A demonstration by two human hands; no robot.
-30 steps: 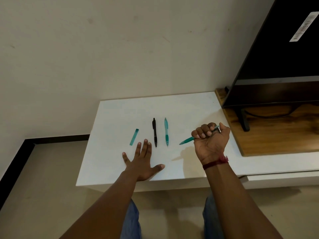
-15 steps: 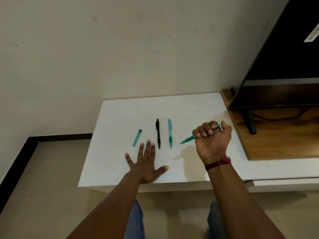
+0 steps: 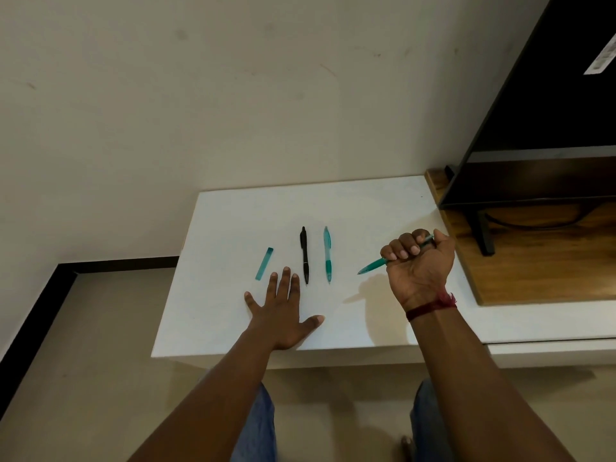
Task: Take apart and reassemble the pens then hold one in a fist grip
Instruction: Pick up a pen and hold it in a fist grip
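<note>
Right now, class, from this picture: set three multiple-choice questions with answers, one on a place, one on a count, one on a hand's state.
1. The teal cap lies: A. left of the black pen; B. between the pens; C. right of both pens.
2. Pens lying loose on the white table: A. one; B. two; C. four.
3. The right hand: A. lies flat; B. fists a green pen; C. pinches the cap.
1 A: the cap lies left of every pen. 2 B: one black, one light teal pen. 3 B: fingers curl round its barrel.

Black pen [image 3: 304, 254], teal pens [image 3: 327, 253] and cap [image 3: 264, 263], white table [image 3: 366, 208], maroon wristband [image 3: 430, 306]
</note>
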